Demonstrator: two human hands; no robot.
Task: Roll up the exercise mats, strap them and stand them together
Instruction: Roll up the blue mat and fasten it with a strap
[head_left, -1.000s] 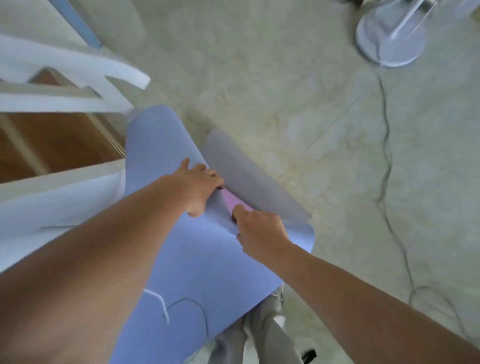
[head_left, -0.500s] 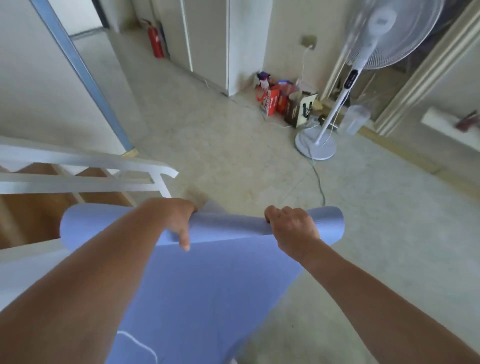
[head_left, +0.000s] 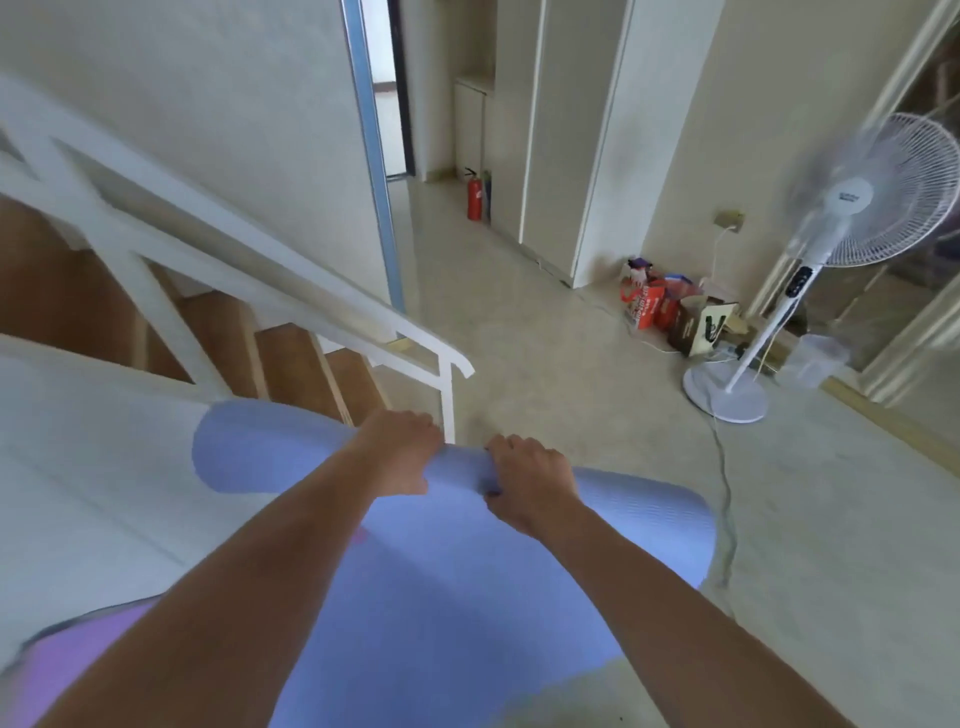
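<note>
A blue exercise mat (head_left: 467, 582) hangs in front of me, its top edge curled over into a roll that runs from left to right. My left hand (head_left: 400, 447) grips that curled top edge near its middle. Close beside it, my right hand (head_left: 524, 473) holds the same edge, fingers wrapped over the roll. A pink-purple patch (head_left: 78, 654) shows at the lower left; whether it is the mat's other face or a second mat I cannot tell. No strap is visible.
A white stair railing (head_left: 322, 317) and wooden steps (head_left: 291, 358) lie to the left. A standing fan (head_left: 810, 270) with a floor cable (head_left: 727, 483) is at the right, bags and boxes (head_left: 675, 312) beside it. A red fire extinguisher (head_left: 474, 195) stands by the far wall.
The view has swung up from the floor to the room. Both hands have come closer together on the mat's top edge, which has curled into a thicker roll.
</note>
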